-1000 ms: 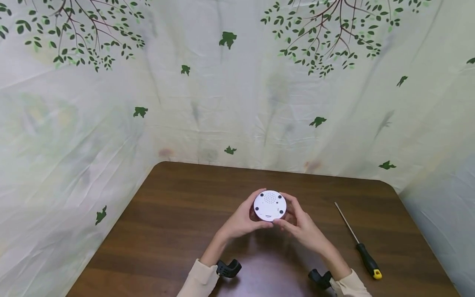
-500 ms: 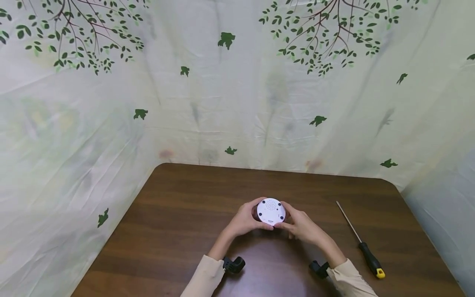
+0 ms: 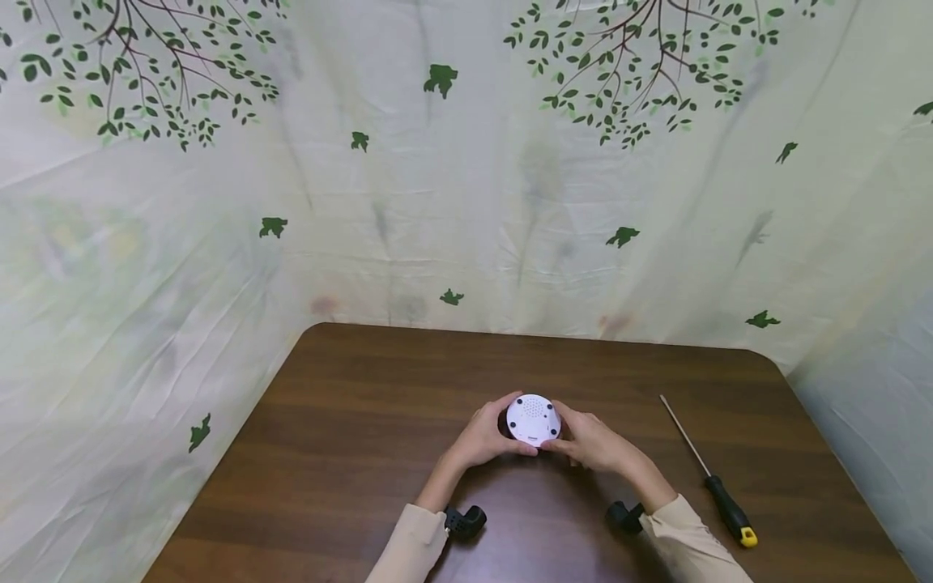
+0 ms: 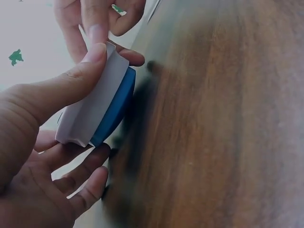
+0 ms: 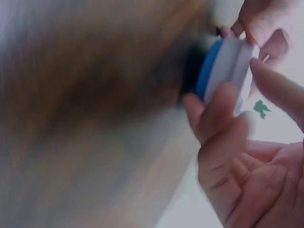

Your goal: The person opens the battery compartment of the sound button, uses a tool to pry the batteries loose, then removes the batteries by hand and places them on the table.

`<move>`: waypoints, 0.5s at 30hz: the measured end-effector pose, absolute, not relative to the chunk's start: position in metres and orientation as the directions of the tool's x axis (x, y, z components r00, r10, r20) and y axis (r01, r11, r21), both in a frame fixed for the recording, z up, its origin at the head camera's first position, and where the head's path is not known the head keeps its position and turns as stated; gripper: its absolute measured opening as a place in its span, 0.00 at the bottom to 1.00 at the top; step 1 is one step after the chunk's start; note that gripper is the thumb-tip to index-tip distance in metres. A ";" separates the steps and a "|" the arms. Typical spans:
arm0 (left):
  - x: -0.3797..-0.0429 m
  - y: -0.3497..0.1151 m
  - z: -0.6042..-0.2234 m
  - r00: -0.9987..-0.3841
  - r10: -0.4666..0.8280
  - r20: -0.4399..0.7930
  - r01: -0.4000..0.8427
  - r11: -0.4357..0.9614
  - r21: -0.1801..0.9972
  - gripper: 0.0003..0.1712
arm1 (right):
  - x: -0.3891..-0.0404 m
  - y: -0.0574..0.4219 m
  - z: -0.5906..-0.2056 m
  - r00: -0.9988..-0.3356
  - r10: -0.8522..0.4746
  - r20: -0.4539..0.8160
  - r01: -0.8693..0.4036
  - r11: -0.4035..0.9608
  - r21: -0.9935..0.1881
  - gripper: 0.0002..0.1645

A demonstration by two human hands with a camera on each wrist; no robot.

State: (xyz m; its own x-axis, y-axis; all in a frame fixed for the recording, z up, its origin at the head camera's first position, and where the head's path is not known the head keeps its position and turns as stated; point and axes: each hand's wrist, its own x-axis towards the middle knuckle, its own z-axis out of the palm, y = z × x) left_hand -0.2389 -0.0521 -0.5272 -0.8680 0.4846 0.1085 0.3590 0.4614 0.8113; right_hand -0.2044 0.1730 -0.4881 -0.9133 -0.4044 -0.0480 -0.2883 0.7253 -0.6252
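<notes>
A round white device [image 3: 534, 421] faces up in the head view, with small holes, several black round dots and a slot-like mark on its face. Its other side carries a blue layer [image 4: 115, 109], turned toward the table. My left hand [image 3: 484, 437] grips the left edge, thumb at the near rim and fingers round the far side. On the right edge, my right hand [image 3: 598, 443] holds it the same way, thumb tip close to the left one. In the right wrist view the device's white side wall [image 5: 228, 64] shows between the two hands, close over the table.
A screwdriver [image 3: 727, 506] with a black and yellow handle lies on the brown wooden table [image 3: 350, 486], right of my right arm, its shaft pointing away. A pale curtain [image 3: 408, 202] printed with leaves hangs behind the table's far edge.
Both hands have lowered the white device toward the table, and it sits slightly lower and smaller in the head view. The grip stays on both edges. The screwdriver has not moved.
</notes>
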 end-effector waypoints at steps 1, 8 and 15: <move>-0.238 -0.052 -0.528 -0.870 0.481 0.106 0.352 0.457 0.817 0.54 | -0.204 0.172 -0.487 -0.916 -0.401 -0.015 -0.319 0.750 -0.580 0.40; -0.237 -0.052 -0.531 -0.890 0.447 0.088 0.325 0.486 0.811 0.53 | -0.205 0.162 -0.489 -0.844 -0.453 0.287 -0.530 0.785 -0.320 0.29; -0.238 -0.052 -0.529 -0.897 0.439 0.061 0.301 0.503 0.810 0.54 | -0.205 0.155 -0.496 -0.804 -0.473 0.360 -0.567 0.793 -0.223 0.19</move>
State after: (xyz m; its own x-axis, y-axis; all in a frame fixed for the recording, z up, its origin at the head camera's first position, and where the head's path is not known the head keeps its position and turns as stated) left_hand -0.2376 -0.0523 -0.5294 -0.8966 0.4386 0.0612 0.3013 0.5030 0.8101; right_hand -0.2055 0.1553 -0.4964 -0.8038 -0.4734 0.3602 -0.5669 0.7931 -0.2228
